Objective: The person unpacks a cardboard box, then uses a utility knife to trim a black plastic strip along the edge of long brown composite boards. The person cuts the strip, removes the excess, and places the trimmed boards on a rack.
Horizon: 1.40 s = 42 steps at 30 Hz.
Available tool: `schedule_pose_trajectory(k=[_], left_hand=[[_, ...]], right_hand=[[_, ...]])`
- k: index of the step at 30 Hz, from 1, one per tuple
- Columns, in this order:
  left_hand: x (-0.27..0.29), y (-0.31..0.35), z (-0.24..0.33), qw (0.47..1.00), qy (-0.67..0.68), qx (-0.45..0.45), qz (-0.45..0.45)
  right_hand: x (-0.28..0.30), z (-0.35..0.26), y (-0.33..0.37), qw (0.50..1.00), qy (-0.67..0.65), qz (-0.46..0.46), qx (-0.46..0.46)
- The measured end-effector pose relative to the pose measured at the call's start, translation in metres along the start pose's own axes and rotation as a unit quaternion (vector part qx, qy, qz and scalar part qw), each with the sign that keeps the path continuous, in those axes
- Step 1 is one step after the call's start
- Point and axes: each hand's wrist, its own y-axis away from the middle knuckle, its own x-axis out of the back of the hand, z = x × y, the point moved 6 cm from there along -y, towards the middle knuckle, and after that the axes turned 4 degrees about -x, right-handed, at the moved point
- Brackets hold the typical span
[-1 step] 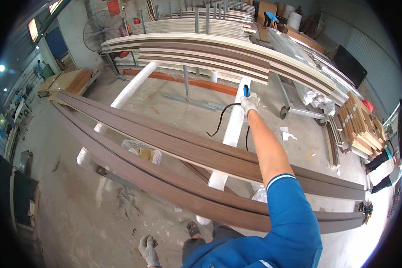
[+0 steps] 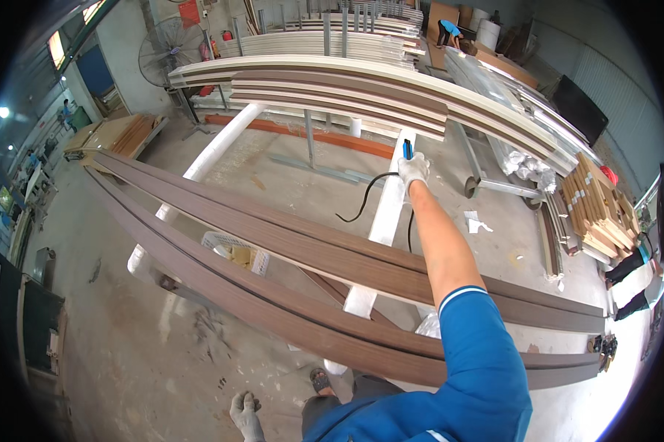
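My right hand [image 2: 414,169], in a pale glove, is closed around a blue-and-black handheld tool [image 2: 408,149] over the far end of a white-wrapped support bar [image 2: 388,206]. A black cord [image 2: 367,194] curves away beside the hand; whether it joins the tool is hidden. Beneath my outstretched right forearm run long brown profiles in a far pair [image 2: 302,245] and a near pair [image 2: 273,295], laid across the white bars. My left hand [image 2: 246,416], gloved too, hangs low beside my leg with its fingers loosely bent, holding nothing I can see.
Ahead, a stack of brown and cream profiles [image 2: 339,96] rests across the bars' far ends. A white basket [image 2: 236,253] shows between the brown profiles. Wrapped bundles [image 2: 597,206] stand at the right, near another person's legs [image 2: 630,276]. A large fan [image 2: 171,51] stands at far left.
The whole view has shifted very slightly. Both hands keep their places, and the black cord's loose end sits a little further left.
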Motion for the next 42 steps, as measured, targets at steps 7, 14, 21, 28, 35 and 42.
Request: schedule_pose_trajectory(k=[7,14,21,28,35,42], left_hand=[[-0.006,0.018,-0.014,0.997,-0.072,-0.019,-0.016],[-0.060,0.023,0.093,0.996,-0.048,-0.075,-0.009],[-0.213,0.058,0.296,0.844,-0.026,-0.465,-0.268],[-0.254,0.110,0.295,0.824,0.009,-0.169,-0.540],[-0.260,0.161,0.212,0.685,0.003,-0.169,-0.708],[-0.255,0.130,0.025,0.495,-0.321,-0.151,-0.794]], right_hand=[[-0.054,-0.018,-0.050,0.999,0.007,0.041,-0.011],[0.018,-0.093,0.046,0.855,-0.248,-0.394,0.228],[0.176,-0.088,0.276,0.696,0.021,-0.543,0.469],[0.237,-0.011,0.324,0.832,-0.253,-0.455,0.192],[0.212,0.079,0.393,0.815,-0.512,-0.271,-0.029],[0.239,0.215,0.456,0.860,-0.312,-0.404,-0.024]])
